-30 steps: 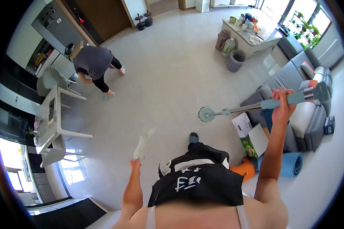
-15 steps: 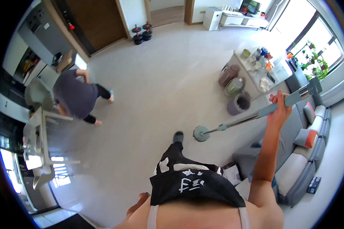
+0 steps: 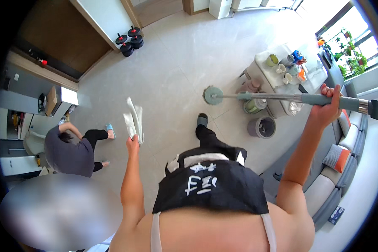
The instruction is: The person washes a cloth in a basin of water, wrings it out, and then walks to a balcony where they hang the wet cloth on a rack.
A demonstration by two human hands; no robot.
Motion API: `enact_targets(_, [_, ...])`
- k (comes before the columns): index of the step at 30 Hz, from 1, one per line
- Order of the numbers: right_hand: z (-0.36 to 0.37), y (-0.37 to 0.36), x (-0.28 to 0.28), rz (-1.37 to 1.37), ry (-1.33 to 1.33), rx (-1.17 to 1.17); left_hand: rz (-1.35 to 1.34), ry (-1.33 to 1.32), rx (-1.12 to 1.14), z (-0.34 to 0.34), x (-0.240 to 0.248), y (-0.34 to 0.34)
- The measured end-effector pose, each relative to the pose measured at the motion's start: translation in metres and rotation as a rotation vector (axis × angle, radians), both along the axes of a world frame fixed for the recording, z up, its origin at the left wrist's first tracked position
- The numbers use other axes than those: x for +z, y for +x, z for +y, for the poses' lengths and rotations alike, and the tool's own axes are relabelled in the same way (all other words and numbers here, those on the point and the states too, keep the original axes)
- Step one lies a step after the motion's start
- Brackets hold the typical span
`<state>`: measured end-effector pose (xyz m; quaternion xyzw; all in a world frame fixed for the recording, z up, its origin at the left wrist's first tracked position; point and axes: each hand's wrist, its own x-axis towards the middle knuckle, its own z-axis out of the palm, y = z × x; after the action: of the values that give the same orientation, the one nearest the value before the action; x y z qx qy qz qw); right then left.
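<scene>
Bright daylight from the window (image 3: 353,23)

We are in a home's living room; we see a grey sofa (image 3: 321,151) with a cushion (image 3: 338,158), a desk (image 3: 268,75) bearing cups (image 3: 287,78), potted plants (image 3: 352,52) by a window (image 3: 361,26); dumbbells (image 3: 136,41) stand near a brown door (image 3: 69,38).

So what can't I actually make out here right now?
In the head view:
- Lower left: a blurred oval covers whatever lies there.
- Most of the mop head's underside: hidden by its round disc.
- The wearer's other foot: out of sight, apparently behind the black apron.
- What is inside the grey bin: too small to identify.
</scene>
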<state>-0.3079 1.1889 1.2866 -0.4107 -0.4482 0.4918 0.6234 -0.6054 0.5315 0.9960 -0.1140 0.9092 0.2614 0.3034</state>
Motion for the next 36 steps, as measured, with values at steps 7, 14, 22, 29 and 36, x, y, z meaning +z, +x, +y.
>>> enact_targets(7, [0.085,-0.077,-0.040,0.021,-0.035,-0.049,-0.161,-0.078,0.448,0.000,0.023,0.028])
enact_targets(14, [0.167,-0.112,-0.071,-0.096,0.002,-0.134,-0.412,-0.698,-1.221,-0.109,-0.047,0.085])
enact_targets(22, [0.238,-0.099,-0.099,-0.193,0.051,-0.300,-0.513,-0.536,0.374,0.120,-0.180,-0.094])
enact_targets(29, [0.290,-0.087,-0.116,-0.301,0.117,-0.406,-0.307,-0.047,-0.308,0.505,-0.222,-0.295])
enact_targets(36, [0.396,-0.083,-0.162,-0.362,0.090,-0.372,-0.179,-0.058,-0.293,0.624,-0.254,-0.347])
